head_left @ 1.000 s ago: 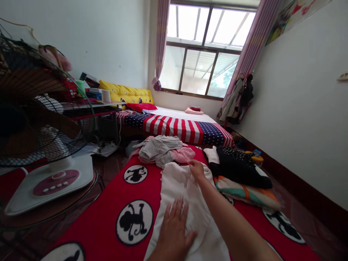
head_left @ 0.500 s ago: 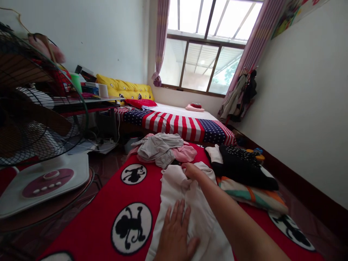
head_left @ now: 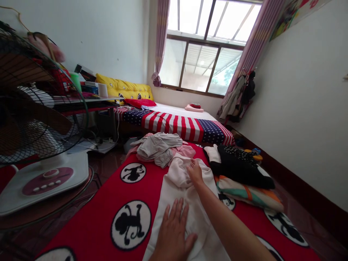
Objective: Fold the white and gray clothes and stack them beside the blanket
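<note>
A white garment (head_left: pixel 181 197) lies lengthwise on the red cover (head_left: pixel 98 214) in front of me, its far end bunched like a hood. My left hand (head_left: pixel 175 228) rests flat on its near part, fingers stretched out and thumb apart. Farther up, my right hand (head_left: pixel 195 172) is at the bunched end, its fingers slightly bent and apart, with no fabric visibly gripped. Just beyond is a loose heap of grey clothes (head_left: pixel 160 145) and pink clothes (head_left: pixel 185 150). To the right sit folded black clothes (head_left: pixel 239 168) on a striped, multicoloured folded cloth (head_left: pixel 248 192).
A fan (head_left: pixel 40 108) on a white base stands at left, close to the red cover. Behind it is a cluttered desk (head_left: pixel 108 98). A bed with a flag-patterned sheet (head_left: pixel 174 125) lies under the window. Clothes (head_left: pixel 236 96) hang by the right wall.
My right hand has loosened its hold on the fabric and shifted slightly right. The garment's far end reaches farther up and its right side has drawn inward. My left hand stays flat.
</note>
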`<action>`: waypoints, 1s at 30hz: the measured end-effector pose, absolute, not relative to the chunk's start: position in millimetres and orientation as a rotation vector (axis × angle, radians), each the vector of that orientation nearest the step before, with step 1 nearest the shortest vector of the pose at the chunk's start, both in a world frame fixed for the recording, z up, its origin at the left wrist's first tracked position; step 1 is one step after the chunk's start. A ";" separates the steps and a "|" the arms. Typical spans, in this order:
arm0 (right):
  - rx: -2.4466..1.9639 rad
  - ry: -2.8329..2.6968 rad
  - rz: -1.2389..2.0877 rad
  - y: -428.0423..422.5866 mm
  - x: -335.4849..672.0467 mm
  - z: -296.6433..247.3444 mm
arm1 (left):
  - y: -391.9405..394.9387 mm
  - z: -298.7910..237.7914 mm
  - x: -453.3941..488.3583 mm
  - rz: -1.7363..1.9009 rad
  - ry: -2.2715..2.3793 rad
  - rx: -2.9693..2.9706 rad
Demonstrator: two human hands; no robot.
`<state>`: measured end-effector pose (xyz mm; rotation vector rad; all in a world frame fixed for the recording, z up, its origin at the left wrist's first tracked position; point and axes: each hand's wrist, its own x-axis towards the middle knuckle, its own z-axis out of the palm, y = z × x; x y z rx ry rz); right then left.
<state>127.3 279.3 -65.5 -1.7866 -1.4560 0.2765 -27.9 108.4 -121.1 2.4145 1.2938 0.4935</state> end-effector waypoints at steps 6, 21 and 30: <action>-1.843 -1.552 0.391 267.1 130.0 -61.1 | 107.7 -118.3 -26.6 0.512 1.314 2.385; -2.076 -1.620 0.352 274.7 96.1 -58.5 | 109.2 -119.4 -26.8 0.487 1.312 2.391; -1.904 -1.522 0.457 297.3 91.5 -51.1 | 108.7 -115.7 -28.0 0.441 1.309 2.407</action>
